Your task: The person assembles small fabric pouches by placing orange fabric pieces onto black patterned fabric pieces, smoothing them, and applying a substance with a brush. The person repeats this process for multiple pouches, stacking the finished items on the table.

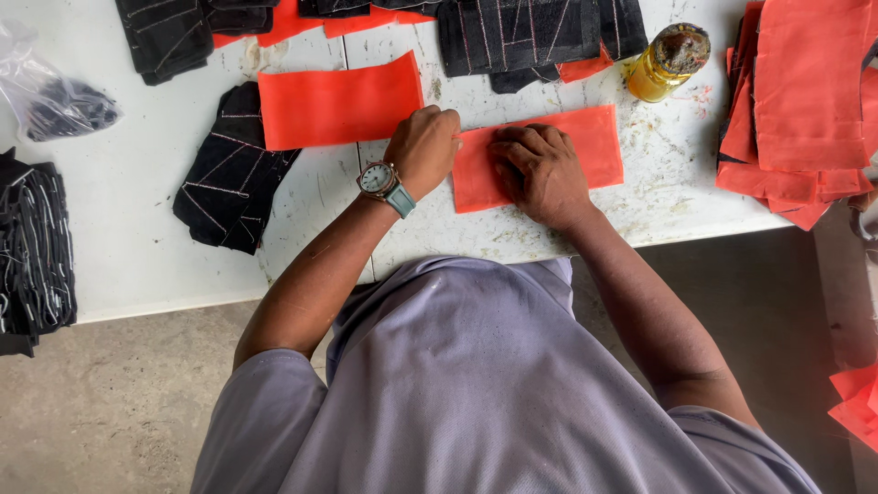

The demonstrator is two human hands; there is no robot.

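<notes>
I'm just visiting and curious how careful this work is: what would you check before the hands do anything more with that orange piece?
1. Orange piece lies flat on the white table: ok.
2. Right hand presses it down: ok.
3. Left hand meets its left edge: ok.
4. Piece clear of the yellow bottle: ok.
5. Second orange piece lies apart: ok.
6. Tool in the left fist: cannot tell.

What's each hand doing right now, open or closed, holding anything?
Left hand: curled closed at the left edge of the orange fabric piece.
Right hand: open, pressed flat on the same piece; grips nothing.
</notes>
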